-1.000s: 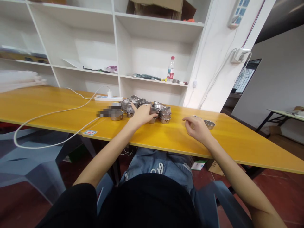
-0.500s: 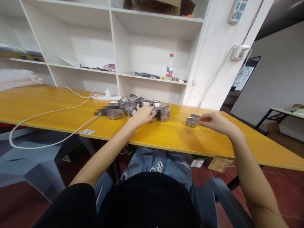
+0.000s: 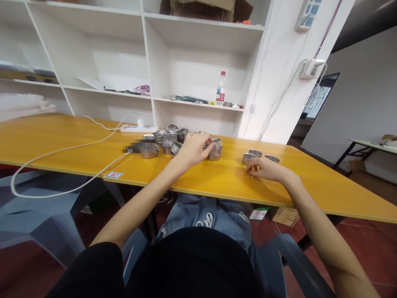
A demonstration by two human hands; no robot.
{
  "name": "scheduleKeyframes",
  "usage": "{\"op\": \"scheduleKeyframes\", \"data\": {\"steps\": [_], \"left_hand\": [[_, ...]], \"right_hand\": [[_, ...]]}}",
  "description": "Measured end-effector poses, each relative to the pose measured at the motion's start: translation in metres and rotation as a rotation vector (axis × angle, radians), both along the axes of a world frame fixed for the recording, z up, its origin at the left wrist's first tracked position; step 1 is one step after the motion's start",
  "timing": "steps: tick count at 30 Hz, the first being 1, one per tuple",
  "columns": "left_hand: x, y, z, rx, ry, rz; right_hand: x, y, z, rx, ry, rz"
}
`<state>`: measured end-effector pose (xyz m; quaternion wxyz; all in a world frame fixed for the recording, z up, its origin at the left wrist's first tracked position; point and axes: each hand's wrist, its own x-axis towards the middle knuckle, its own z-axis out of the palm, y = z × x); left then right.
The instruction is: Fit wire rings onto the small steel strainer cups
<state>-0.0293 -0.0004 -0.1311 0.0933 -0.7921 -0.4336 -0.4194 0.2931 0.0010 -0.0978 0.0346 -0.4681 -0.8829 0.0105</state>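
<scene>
A heap of small perforated metal cups [image 3: 169,138] lies on the yellow table [image 3: 217,178]. My left hand [image 3: 194,150] rests on the right side of the heap, fingers curled round one cup there. Three more metal cups [image 3: 254,153] sit apart to the right. My right hand [image 3: 265,169] lies on the table just in front of them, fingers bent and pinched low near a thin wire ring; what they hold is too small to see.
A white power strip [image 3: 139,128] with a long white cable [image 3: 62,149] lies on the table's left half. White shelves [image 3: 198,74] behind hold a water bottle [image 3: 221,88] and tools. Blue plastic chairs [image 3: 37,215] stand at the left and under me.
My right hand came down from beside the separate cups to the table in front of them. My left hand shifted right across the heap and closed on a cup.
</scene>
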Motion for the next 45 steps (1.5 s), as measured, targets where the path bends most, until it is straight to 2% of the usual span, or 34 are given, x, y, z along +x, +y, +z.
{"op": "scheduleKeyframes", "data": {"steps": [3,5,8,11,13,17,20,24,27,30,34,37,41,45], "left_hand": [[0.035,-0.005,0.001,0.003,0.074,-0.227],[0.065,0.0,0.001,-0.031,0.192,-0.31],[0.11,0.018,0.007,-0.116,0.356,-0.268],[0.142,0.037,0.012,-0.241,0.384,-0.231],[0.156,0.046,0.01,-0.271,0.39,-0.248],[0.166,0.061,-0.004,-0.278,0.37,-0.262],[0.166,0.072,-0.01,-0.298,0.347,-0.265],[0.161,0.076,-0.003,-0.344,0.287,-0.346],[0.149,0.058,0.006,-0.255,0.174,-0.36],[0.121,0.021,0.006,-0.15,0.087,-0.32],[0.065,-0.021,-0.014,-0.151,0.072,-0.323],[0.032,-0.027,-0.033,-0.205,0.023,-0.265],[0.019,-0.016,-0.05,-0.233,-0.024,-0.267],[0.022,-0.015,-0.058,-0.18,-0.057,-0.338]], "right_hand": [[-0.005,-0.004,-0.001,0.0,-0.013,-0.041],[-0.005,-0.004,-0.002,-0.01,-0.012,-0.061],[0.003,-0.002,-0.001,-0.092,0.028,-0.125],[0.014,-0.002,0.001,-0.154,0.077,-0.201],[0.02,-0.002,0.002,-0.179,0.12,-0.223],[0.023,-0.005,0.002,-0.206,0.168,-0.267],[0.019,-0.005,0.003,-0.143,0.112,-0.316],[0.012,-0.005,0.005,-0.097,0.023,-0.385],[0.01,-0.005,0.005,-0.076,0.008,-0.39],[0.009,-0.006,0.004,-0.053,-0.001,-0.373],[0.007,-0.006,0.002,-0.036,-0.046,-0.394],[0.007,-0.006,0.003,-0.044,-0.012,-0.37],[0.011,-0.007,0.007,-0.035,0.132,-0.234],[0.005,-0.01,0.006,0.009,0.415,-0.114]]}}
